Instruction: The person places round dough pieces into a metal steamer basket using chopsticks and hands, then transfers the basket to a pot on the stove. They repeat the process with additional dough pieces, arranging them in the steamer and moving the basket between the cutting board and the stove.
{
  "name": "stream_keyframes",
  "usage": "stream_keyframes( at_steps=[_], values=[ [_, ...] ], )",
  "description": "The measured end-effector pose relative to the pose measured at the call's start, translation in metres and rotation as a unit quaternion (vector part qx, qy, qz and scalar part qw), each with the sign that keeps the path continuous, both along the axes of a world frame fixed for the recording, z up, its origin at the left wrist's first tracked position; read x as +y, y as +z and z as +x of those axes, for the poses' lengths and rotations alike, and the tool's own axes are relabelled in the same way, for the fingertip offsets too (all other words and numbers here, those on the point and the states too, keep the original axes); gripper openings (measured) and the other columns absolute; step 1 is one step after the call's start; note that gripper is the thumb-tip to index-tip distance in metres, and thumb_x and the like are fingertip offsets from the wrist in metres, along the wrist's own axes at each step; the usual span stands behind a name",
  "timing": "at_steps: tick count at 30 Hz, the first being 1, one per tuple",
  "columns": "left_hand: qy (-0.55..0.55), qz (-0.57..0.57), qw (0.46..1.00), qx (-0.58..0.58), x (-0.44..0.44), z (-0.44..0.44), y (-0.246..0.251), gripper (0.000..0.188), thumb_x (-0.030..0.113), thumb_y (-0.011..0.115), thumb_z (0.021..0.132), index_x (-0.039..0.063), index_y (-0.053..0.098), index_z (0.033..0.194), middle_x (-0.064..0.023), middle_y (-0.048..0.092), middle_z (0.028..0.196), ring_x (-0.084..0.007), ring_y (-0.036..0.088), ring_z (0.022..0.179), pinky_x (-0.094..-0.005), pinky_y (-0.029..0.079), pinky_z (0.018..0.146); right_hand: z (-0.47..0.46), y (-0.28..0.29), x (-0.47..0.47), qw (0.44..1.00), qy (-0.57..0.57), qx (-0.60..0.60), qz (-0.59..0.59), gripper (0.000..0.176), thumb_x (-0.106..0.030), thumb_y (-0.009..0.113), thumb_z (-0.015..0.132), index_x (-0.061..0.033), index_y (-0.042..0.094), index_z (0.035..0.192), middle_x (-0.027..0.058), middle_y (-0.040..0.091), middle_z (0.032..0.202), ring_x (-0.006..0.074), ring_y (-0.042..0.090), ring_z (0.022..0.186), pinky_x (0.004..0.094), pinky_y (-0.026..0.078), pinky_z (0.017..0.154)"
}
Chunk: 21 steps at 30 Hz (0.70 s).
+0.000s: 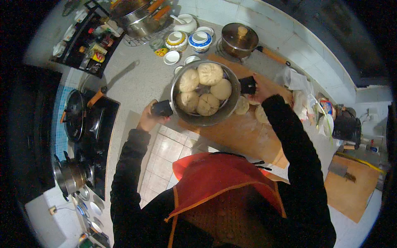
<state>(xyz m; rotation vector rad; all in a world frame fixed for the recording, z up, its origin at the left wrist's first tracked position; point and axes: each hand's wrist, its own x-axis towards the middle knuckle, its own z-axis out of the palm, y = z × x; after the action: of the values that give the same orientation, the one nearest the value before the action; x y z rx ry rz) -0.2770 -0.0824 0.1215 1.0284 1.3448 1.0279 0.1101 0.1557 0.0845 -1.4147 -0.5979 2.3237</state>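
A round metal steamer pan (205, 121) with several pale dough buns (210, 73) in it is held up between my hands. My left hand (148, 117) is closed around its black left handle (162, 108). On the other side, my right hand (261, 90) grips the black right handle (247, 85). Below the pan and to its right lies a large wooden board (248, 136), and a flat round of dough (242, 106) rests on it, with another partly behind my right sleeve.
A lidded pan (239, 40), lidded bowls (200, 40) and a stacked steamer pot (139, 23) stand along the back. A black gas hob (100, 133) with a wok (74, 116) and a metal pot (69, 176) is at left. A cleaver (339, 170) lies on another board (350, 195) at right.
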Motion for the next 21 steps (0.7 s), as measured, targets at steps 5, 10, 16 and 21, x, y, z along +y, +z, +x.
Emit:
stream_keyframes(
  at_steps=[5,10,16,21],
  values=[
    [0.035,-0.104,0.985,-0.134,-0.031,0.024,-0.008,0.029,0.005,0.065,0.068,0.002,0.053,0.095,-0.0112,0.061,0.084,-0.0211,0.062,0.066,-0.0333,0.053,0.062,-0.033,-0.001,0.041,0.948,0.185,-0.156,0.208,0.042,-0.058,0.049,0.083,-0.0174,0.054,0.090,-0.0001,0.049,0.065,0.0152,0.046,0.053,0.0307,0.040,0.044],
    [0.081,-0.147,0.970,-0.174,-0.074,0.043,-0.010,0.027,0.005,0.064,0.073,0.003,0.052,0.098,-0.0093,0.060,0.091,-0.0211,0.061,0.082,-0.0369,0.054,0.074,-0.066,0.011,0.009,0.934,0.215,-0.181,0.222,0.049,-0.059,0.041,0.086,-0.0126,0.054,0.080,0.0021,0.048,0.057,0.0153,0.043,0.042,0.0303,0.040,0.038],
    [0.163,-0.115,0.939,-0.281,-0.087,0.032,0.013,0.031,-0.001,0.057,0.068,-0.002,0.052,0.099,-0.0148,0.059,0.097,-0.0280,0.060,0.087,-0.0368,0.049,0.081,-0.095,0.019,-0.004,0.939,0.185,-0.129,0.261,0.036,-0.045,0.048,0.090,-0.0102,0.052,0.081,0.0012,0.051,0.064,0.0147,0.050,0.049,0.0310,0.044,0.042],
    [0.156,-0.148,0.906,-0.365,-0.090,0.037,0.033,0.040,0.002,0.055,0.066,-0.003,0.051,0.106,-0.0141,0.058,0.100,-0.0286,0.055,0.099,-0.0393,0.043,0.092,-0.079,0.015,0.015,0.929,0.255,-0.047,0.265,0.044,-0.047,0.053,0.086,-0.0074,0.055,0.103,0.0108,0.061,0.087,0.0206,0.061,0.074,0.0360,0.051,0.063]
  ],
)
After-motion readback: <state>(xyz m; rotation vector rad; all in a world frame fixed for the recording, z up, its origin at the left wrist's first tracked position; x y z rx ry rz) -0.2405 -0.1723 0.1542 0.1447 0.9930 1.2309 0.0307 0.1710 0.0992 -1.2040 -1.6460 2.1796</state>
